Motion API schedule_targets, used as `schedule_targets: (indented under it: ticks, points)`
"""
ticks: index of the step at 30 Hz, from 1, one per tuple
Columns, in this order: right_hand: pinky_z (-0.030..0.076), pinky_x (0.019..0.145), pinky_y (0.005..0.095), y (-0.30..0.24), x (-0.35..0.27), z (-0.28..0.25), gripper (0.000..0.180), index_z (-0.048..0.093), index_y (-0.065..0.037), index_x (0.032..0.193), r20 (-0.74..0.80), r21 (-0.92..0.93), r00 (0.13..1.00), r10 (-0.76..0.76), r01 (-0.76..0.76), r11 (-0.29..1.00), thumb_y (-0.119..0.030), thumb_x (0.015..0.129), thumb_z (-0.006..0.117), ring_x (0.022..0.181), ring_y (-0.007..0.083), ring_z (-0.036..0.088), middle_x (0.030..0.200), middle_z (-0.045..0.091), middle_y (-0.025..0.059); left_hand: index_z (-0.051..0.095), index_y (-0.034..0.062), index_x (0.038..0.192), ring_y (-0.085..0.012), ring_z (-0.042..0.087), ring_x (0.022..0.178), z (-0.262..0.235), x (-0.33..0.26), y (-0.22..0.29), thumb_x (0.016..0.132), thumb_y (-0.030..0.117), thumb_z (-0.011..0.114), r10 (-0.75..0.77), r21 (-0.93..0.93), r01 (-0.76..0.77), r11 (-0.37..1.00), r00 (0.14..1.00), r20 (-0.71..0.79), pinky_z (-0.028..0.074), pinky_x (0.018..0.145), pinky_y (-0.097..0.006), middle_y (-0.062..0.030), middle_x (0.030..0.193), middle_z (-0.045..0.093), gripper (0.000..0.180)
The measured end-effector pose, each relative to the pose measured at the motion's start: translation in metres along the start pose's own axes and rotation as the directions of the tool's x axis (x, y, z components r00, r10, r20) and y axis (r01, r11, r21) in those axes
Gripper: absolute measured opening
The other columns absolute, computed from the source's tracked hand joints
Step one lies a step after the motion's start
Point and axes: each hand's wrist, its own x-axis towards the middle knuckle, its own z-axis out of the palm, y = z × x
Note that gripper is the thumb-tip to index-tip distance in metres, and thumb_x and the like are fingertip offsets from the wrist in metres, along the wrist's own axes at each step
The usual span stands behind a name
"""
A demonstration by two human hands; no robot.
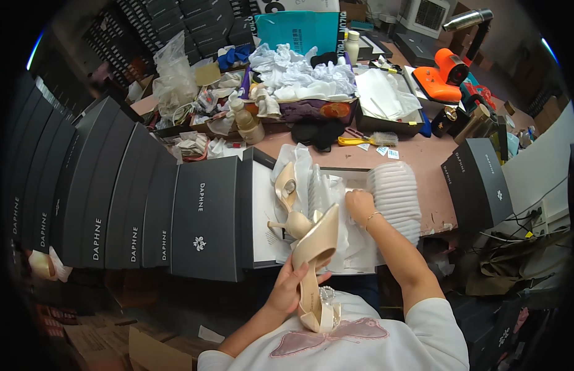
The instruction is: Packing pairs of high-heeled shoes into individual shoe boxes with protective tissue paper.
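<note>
My left hand (284, 292) is wrapped round a cream pointed high-heeled shoe (315, 248), holding it tilted close to my body. A strap with pearl-like beads (328, 295) hangs by its heel end. Beyond it, the matching high-heeled shoe (297, 224) lies on white tissue paper (269, 238) in an opened shoebox. Over the right part of that box my right hand (360, 207) has its fingers curled closed, knuckles up, against the white wrapping. What it grips, if anything, is hidden. Right beside it lies a ribbed white plastic air cushion (395, 195).
Dark shoeboxes (206, 216) stand in a row along the left. More dark boxes (479, 182) sit at the right table edge. At the back are a bin of crumpled white cloths (302, 71), a bottle (246, 123), a yellow-handled brush (367, 140) and an orange device (444, 77).
</note>
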Motion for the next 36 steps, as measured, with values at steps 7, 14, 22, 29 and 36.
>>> schedule_targets:
  ticks: [7, 14, 22, 29, 36]
  points:
    - [0.048, 0.053, 0.0351, -0.036, -0.058, -0.159, 0.008, 0.062, -0.007, 0.077, -0.387, 0.527, 0.922, -0.012, 0.232, 0.818, -0.011, 0.079, 0.068, 0.061, 0.0256, 0.061, 0.071, 0.061, 0.0095, 0.036, 0.0028, 0.140, -0.0272, 0.044, 0.127, -0.015, 0.038, 0.014, 0.099, 0.040, 0.046, 0.074, -0.267, -0.113, 0.957, 0.986, -0.152, 0.037, 0.107, -0.044, -0.0140, 0.139, 0.043, 0.056]
    - [0.046, 0.057, 0.0345, -0.099, -0.104, -0.134, 0.017, 0.061, -0.008, 0.087, -0.539, 0.488, 0.803, -0.254, 0.543, 0.683, -0.018, 0.077, 0.069, 0.064, 0.0259, 0.057, 0.077, 0.058, 0.0079, 0.037, 0.0040, 0.139, -0.0263, 0.047, 0.125, 0.002, 0.031, -0.035, 0.100, 0.047, 0.037, 0.132, -0.096, -0.156, 0.983, 0.967, -0.219, 0.035, 0.108, -0.041, -0.0134, 0.135, 0.048, 0.058]
    - [0.028, 0.105, 0.0491, 0.008, -0.065, -0.094, 0.032, 0.063, -0.003, 0.100, -0.324, -0.123, 0.944, 0.070, -0.115, 0.986, -0.024, 0.077, 0.073, 0.124, 0.0349, 0.043, 0.129, 0.052, 0.0167, 0.040, -0.0015, 0.130, -0.0246, 0.062, 0.103, 0.005, 0.030, -0.006, 0.090, 0.005, 0.053, -0.013, -0.142, -0.022, 0.990, 0.969, -0.247, 0.052, 0.094, -0.036, -0.0204, 0.116, 0.058, 0.042]
    - [0.051, 0.074, 0.0296, -0.044, -0.104, -0.153, 0.018, 0.059, -0.002, 0.092, -0.156, 0.900, 0.976, 0.152, 0.077, 0.429, 0.000, 0.077, 0.067, 0.084, 0.0272, 0.063, 0.096, 0.066, 0.0115, 0.047, 0.0015, 0.125, -0.0215, 0.066, 0.084, -0.022, 0.038, -0.008, 0.097, 0.037, 0.052, -0.128, -0.234, 0.068, 0.970, 0.959, -0.253, 0.056, 0.072, -0.030, -0.0184, 0.100, 0.064, 0.045]
    - [0.036, 0.091, 0.0391, -0.100, -0.079, -0.137, 0.021, 0.056, -0.009, 0.097, -0.579, 0.221, 0.766, -0.278, 0.476, 0.851, -0.011, 0.076, 0.057, 0.105, 0.0247, 0.055, 0.109, 0.057, 0.0075, 0.035, 0.0127, 0.138, -0.0245, 0.047, 0.122, 0.000, 0.025, -0.028, 0.097, 0.036, 0.047, 0.072, -0.172, -0.087, 0.981, 0.993, -0.094, 0.044, 0.098, -0.047, -0.0093, 0.131, 0.047, 0.048]
